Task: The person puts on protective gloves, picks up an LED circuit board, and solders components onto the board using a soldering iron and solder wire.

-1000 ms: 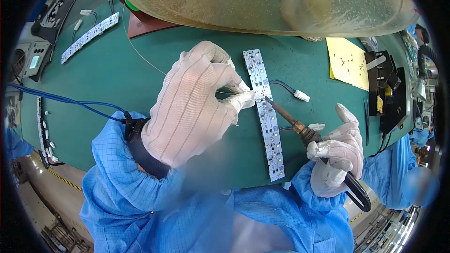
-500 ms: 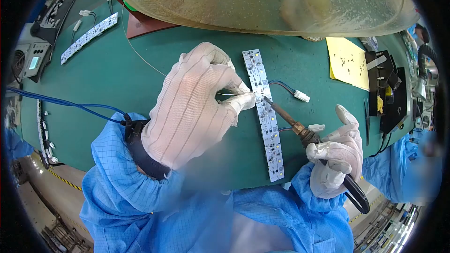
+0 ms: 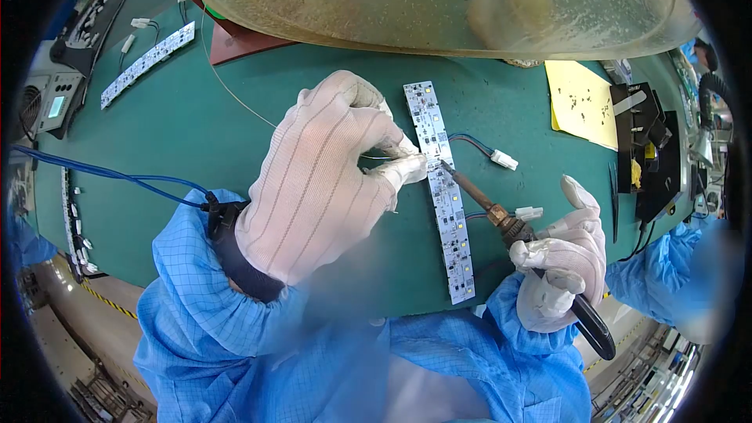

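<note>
A long white circuit board [image 3: 449, 219] with small parts lies on the green mat. My gloved left hand [image 3: 325, 172] pinches a thin solder wire [image 3: 235, 96], its fingertips at the board's left edge. The wire curves away to the upper left. In my gloved right hand [image 3: 560, 266] is a soldering iron [image 3: 492, 205], its tip touching or just over the board near the left fingertips. Two leads with white connectors [image 3: 504, 160] come out on the board's right side.
Another circuit board [image 3: 149, 64] with connectors lies at the upper left. A cloudy clear shield [image 3: 439, 12] spans the top. To the right are a yellow sponge-like sheet [image 3: 581, 102], a black holder [image 3: 646, 153] and tweezers [image 3: 613, 202]. A blue cord [image 3: 110, 172] runs to my left wrist.
Both hands, the iron and the board stay almost in place. At the right edge, another person's blue sleeve has shifted slightly.
</note>
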Motion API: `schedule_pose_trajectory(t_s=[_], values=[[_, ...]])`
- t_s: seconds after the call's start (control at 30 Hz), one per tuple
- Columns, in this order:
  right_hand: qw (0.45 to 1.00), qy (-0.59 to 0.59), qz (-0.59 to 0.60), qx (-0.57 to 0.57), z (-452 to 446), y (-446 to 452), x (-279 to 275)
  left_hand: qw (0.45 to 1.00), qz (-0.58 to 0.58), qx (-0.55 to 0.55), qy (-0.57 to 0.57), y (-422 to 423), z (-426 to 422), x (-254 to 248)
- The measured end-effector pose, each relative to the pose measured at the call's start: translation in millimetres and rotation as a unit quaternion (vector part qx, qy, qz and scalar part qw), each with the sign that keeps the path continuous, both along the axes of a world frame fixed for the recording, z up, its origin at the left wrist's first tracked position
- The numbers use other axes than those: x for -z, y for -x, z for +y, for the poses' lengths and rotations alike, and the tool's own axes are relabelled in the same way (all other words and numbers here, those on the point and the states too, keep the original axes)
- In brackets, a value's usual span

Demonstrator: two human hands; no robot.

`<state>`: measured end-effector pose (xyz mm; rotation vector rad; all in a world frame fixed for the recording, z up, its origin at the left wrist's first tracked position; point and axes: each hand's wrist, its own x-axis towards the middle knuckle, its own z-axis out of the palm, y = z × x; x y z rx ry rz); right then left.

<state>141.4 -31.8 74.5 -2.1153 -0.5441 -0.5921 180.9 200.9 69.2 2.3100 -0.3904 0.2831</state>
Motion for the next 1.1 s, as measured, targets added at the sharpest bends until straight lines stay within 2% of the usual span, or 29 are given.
schedule_pose_trajectory(t_s=[0.13, 0.23, 0.43, 1.03, 1.1], values=[[1.000, 0.009, -0.011, 0.003, -1, 0, -4, 1.000, -0.001, 0.001, -0.007, -1, 0, 0], [0.996, 0.080, 0.037, -0.017, -6, 3, -9, 1.000, -0.017, -0.002, 0.018, -1, 1, 2], [0.995, 0.090, 0.034, -0.019, -2, 1, -13, 1.000, -0.014, 0.000, 0.009, -1, 1, 1], [0.992, 0.108, 0.044, -0.049, -9, -4, -8, 1.000, 0.011, 0.002, 0.017, 0, -1, 1], [0.998, 0.053, -0.012, -0.039, -7, -6, -2, 1.000, 0.010, 0.003, 0.012, 0, -1, 0]])
